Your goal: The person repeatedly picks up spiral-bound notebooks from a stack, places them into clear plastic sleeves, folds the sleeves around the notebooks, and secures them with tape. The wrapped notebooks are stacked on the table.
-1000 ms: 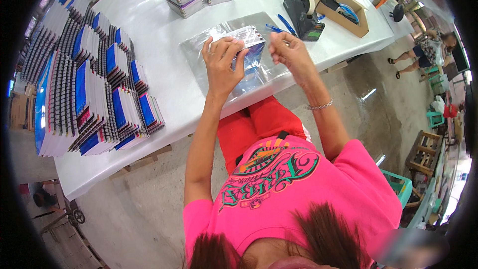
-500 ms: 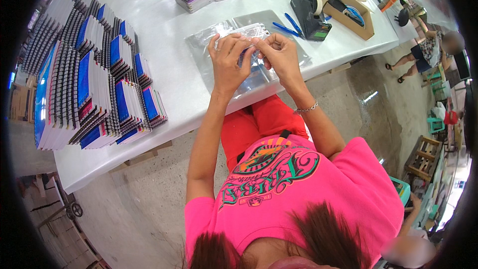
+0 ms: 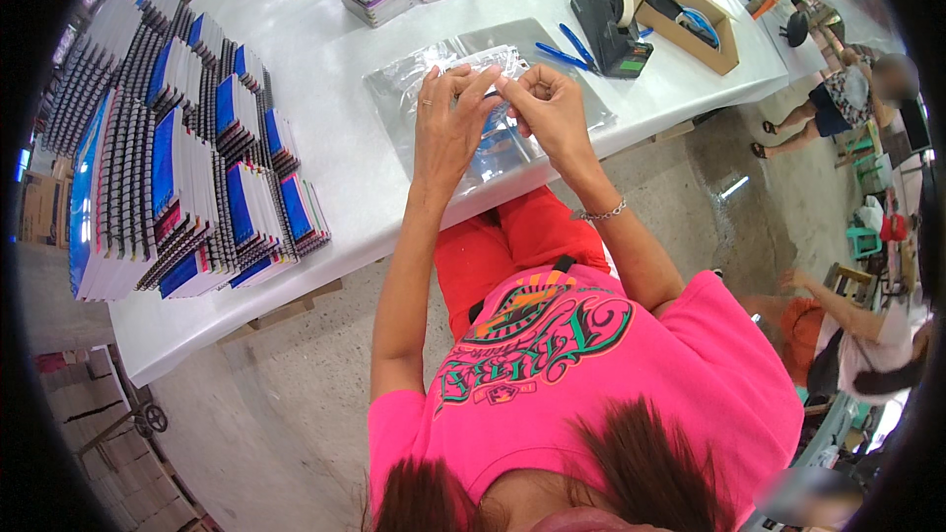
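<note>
Clear bag point(image 3: 493, 133) pinched by both hands' fingers; left hand point(image 3: 445, 128), right hand point(image 3: 552, 113) raised above table point(image 3: 325, 148).

Bright, even daylight floods the white table point(image 3: 325, 138), and strong glare bounces off the clear plastic bags point(image 3: 483, 99) near twelve o'clock, washing out what lies inside. Shadows are soft and short, darkest under the table edge around seven o'clock. Fisheye bending curves the table's straight edges, a black vignette rings the frame, and people at three o'clock look smeared and blurred.
</note>
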Available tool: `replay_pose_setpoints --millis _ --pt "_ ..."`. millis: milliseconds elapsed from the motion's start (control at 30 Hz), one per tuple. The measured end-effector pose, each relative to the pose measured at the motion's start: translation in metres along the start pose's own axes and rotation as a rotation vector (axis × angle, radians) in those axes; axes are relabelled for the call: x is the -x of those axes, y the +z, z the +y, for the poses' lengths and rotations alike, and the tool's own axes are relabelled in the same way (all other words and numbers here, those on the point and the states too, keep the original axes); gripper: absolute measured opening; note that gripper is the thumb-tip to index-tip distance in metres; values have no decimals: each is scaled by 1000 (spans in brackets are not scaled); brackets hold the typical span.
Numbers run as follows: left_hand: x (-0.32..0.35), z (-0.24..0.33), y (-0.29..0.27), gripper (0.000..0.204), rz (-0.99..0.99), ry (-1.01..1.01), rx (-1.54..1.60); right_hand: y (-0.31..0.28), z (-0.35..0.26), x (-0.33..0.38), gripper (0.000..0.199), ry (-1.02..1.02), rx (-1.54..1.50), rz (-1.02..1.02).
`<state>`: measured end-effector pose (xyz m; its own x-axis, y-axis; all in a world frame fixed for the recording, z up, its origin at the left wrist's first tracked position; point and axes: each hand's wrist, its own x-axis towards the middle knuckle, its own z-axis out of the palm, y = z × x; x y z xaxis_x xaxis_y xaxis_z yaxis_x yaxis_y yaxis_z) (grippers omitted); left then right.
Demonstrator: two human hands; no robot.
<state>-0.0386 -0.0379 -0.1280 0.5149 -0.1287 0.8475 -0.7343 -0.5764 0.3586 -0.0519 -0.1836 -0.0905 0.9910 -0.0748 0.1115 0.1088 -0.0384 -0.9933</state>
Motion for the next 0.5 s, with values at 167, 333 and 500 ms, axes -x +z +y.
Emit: replay_pose_setpoints --millis 167,333,500 --pt "2 -2 -4 41 -102 -36 -35 0 5 1 26 11 41 34" --pt "1 2 -13 43 -203 -135 -73 7 19 0 29 -124 98 91" --pt "-9 7 -22 36 -339 -60 -151 8 18 8 32 -233 200 173"
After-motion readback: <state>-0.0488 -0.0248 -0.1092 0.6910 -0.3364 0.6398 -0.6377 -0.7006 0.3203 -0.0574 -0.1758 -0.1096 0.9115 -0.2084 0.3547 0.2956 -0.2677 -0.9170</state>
